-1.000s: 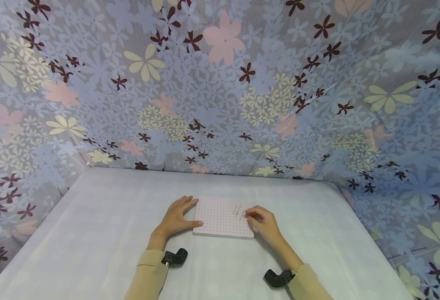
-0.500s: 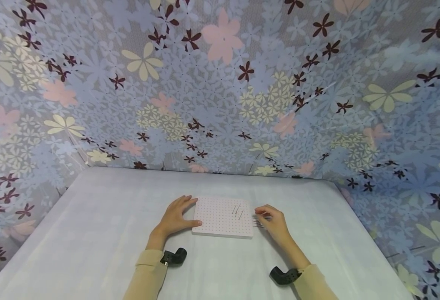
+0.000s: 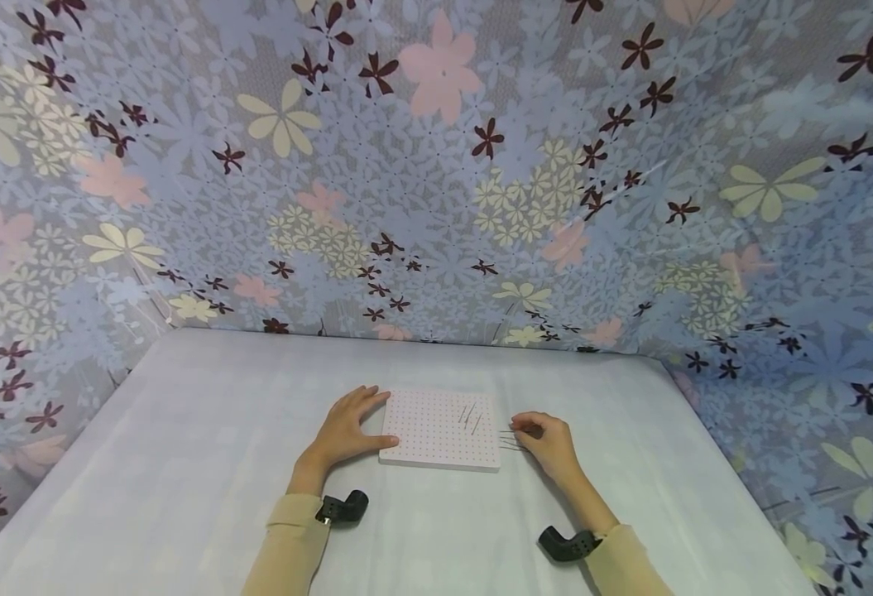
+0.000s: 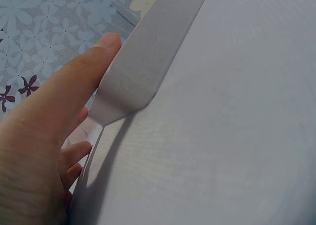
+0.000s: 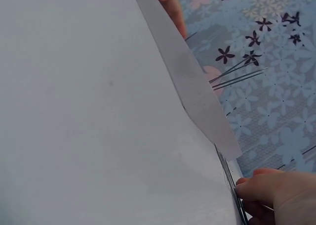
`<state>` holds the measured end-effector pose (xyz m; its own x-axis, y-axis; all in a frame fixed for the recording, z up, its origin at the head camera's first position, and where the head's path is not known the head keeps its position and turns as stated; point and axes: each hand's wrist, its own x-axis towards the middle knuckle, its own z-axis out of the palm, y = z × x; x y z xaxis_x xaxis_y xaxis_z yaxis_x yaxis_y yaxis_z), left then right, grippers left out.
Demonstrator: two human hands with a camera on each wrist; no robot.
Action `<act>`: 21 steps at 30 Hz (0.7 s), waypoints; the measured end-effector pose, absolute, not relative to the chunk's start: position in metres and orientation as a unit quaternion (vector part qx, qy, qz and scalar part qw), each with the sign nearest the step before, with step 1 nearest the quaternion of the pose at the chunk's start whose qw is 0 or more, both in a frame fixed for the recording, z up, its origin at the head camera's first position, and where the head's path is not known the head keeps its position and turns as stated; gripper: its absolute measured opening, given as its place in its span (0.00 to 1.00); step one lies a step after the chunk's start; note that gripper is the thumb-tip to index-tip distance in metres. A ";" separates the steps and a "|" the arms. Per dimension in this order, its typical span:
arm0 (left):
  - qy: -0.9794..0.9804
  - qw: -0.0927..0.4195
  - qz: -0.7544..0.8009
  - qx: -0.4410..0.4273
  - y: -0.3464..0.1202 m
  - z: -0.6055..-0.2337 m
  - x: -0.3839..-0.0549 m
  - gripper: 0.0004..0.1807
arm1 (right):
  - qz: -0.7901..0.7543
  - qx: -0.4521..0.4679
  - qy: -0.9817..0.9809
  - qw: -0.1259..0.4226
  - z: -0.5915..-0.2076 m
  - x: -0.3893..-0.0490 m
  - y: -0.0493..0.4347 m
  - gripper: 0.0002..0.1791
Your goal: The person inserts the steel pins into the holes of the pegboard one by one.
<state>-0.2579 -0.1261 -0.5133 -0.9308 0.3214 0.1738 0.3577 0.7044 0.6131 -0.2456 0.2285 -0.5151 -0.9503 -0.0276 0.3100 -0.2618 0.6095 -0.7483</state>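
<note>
In the head view a white pegboard [image 3: 436, 430] dotted with small holes lies on the table, and three thin metal rods [image 3: 476, 424] stand in its right part. My left hand [image 3: 342, 430] spans the board's left side with extended fingers. Its thumb [image 4: 81, 71] lies against the board's edge in the left wrist view. To the right of the board, several loose metal rods [image 5: 224, 168] lie side by side on the table. My right hand [image 3: 548, 443] has its fingertips right at them, fingers bent; whether it pinches one I cannot tell.
The white-covered table [image 3: 242, 397] extends around the board on all sides. Behind it hangs a flower-patterned cloth [image 3: 421, 207], which also covers the sides. A black wrist camera [image 3: 568, 545] sits on the right wrist, another camera [image 3: 344, 507] on the left.
My right hand has moved right, from the board's right edge to the loose rods, which now show beside it. The left hand has stayed at the board; the standing rods look the same.
</note>
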 end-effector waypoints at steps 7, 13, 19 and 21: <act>-0.922 0.015 -0.345 -0.177 -0.126 -0.511 -0.258 0.47 | 0.437 0.058 -0.889 0.121 -0.516 -0.247 0.227 0.09; -0.922 0.021 -0.342 -0.183 -0.127 -0.513 -0.259 0.47 | 0.429 0.051 -0.893 0.123 -0.517 -0.249 0.227 0.07; -0.920 0.033 -0.342 -0.188 -0.128 -0.515 -0.260 0.47 | 0.430 0.062 -0.890 0.138 -0.519 -0.250 0.227 0.06; -0.920 0.031 -0.342 -0.188 -0.128 -0.515 -0.260 0.47 | 0.431 0.059 -0.890 0.137 -0.519 -0.250 0.227 0.06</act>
